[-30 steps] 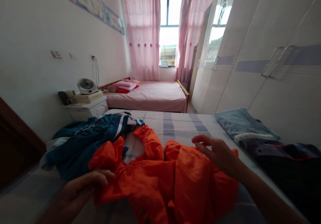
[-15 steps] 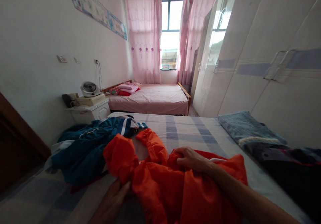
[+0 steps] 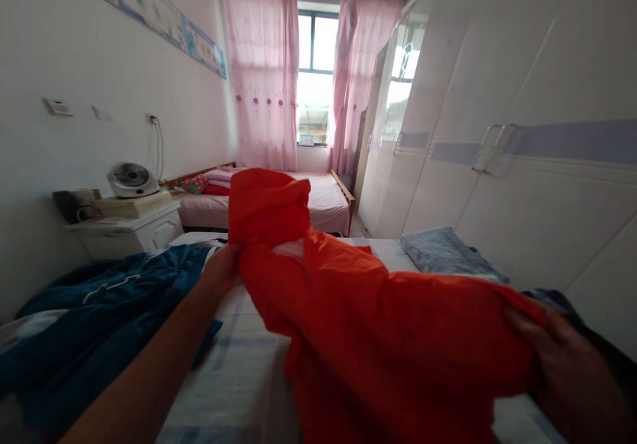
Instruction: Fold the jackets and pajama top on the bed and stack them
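An orange-red hooded jacket [image 3: 348, 311] hangs stretched between my two hands above the near bed. My left hand [image 3: 223, 268] is closed on its edge just below the raised hood [image 3: 269, 205]. At the lower right, my right hand [image 3: 557, 344] grips the other end of the cloth; its outline is smeared by motion. Lower parts of the jacket run out of the frame at the bottom. A dark teal garment [image 3: 134, 298] with a white drawstring lies in a heap under and left of my left forearm.
The near bed [image 3: 233, 364] has a pale checked sheet. Folded blue-grey cloth [image 3: 442, 251] lies at its right, with dark clothes beyond my right hand. A white nightstand [image 3: 159, 228] carries a small fan [image 3: 132, 178]. Behind are a pink bed [image 3: 323, 198] and a tall white wardrobe [image 3: 448, 99].
The jacket has been lifted off the bed and spread wide. My left hand has risen; my right hand has moved far right to the jacket's other end. The view has turned right.
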A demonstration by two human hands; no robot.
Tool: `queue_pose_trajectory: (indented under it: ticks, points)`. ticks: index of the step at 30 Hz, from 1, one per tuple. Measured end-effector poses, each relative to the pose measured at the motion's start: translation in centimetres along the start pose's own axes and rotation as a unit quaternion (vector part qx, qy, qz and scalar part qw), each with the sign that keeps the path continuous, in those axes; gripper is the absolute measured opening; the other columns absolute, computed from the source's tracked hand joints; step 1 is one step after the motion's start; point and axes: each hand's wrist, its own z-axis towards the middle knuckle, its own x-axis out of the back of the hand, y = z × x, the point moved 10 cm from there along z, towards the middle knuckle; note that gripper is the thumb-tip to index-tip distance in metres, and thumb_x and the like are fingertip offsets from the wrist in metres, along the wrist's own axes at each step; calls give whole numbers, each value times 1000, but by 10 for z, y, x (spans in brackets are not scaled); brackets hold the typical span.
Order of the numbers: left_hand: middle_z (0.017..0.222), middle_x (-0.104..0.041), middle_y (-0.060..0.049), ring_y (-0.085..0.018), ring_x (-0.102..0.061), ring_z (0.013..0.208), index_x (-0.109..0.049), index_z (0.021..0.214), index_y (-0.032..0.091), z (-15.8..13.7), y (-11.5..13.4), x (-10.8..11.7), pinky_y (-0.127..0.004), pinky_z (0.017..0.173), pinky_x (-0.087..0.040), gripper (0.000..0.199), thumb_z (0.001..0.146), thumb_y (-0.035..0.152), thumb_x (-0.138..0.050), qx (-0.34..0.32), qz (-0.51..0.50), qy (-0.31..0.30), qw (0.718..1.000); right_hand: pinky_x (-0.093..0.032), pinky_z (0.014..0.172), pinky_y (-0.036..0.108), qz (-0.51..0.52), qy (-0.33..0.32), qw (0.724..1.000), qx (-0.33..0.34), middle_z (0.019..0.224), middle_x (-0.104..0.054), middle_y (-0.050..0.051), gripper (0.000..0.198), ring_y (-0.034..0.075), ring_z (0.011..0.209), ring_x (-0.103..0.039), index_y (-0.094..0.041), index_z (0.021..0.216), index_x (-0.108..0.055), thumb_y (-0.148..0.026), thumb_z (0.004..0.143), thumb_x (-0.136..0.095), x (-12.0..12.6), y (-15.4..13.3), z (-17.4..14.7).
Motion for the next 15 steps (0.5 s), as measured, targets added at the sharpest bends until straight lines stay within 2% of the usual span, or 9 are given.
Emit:
queue_pose_trajectory:
  ticks: [3, 6, 9, 13, 15]
  points:
    - [67, -67, -5, -15, -63, 53, -60, 92, 10, 5, -46, 41, -23, 52, -51, 22, 82, 3, -42, 55, 47, 43, 996, -56, 69, 38, -66, -65, 993, -71, 94, -71, 9, 45, 30, 85, -67, -22, 99, -64, -57, 73, -50, -24, 51, -3]
    - [71, -68, -8, -16, -65, 58, -62, 91, 9, -7, -85, 62, -25, 54, -52, 17, 85, 11, -46, 101, 84, 39, 991, -52, 81, 40, -155, -99, 982, -37, 110, -65, 13, 58, 29, 91, -65, -18, 106, -61, -61, 70, -50, -51, 71, 5]
    - [90, -70, -10, -19, -68, 76, -63, 100, 13, -19, -100, 60, -27, 65, -53, 22, 87, 27, -52, 112, 105, 4, 988, -48, 87, 38, -177, -123, 976, 19, 121, -58, 15, 54, 26, 100, -61, -15, 116, -55, -53, 80, -41, -87, 57, 32]
    - [113, -65, -11, -26, -63, 100, -59, 113, 19, -23, -98, 45, -35, 76, -53, 45, 83, 52, -53, 88, 147, -44, 984, -38, 99, 37, -216, -219, 946, 105, 134, -48, 17, 54, 25, 121, -47, -11, 130, -44, -40, 84, -39, -165, 10, 74]
    - [116, -64, -13, -29, -61, 104, -58, 114, 18, -24, -96, 40, -37, 80, -52, 51, 77, 53, -59, 66, 187, -59, 978, -35, 101, 37, -227, -257, 931, 126, 139, -43, 15, 59, 24, 126, -41, -13, 135, -39, -36, 81, -46, -204, -6, 88]
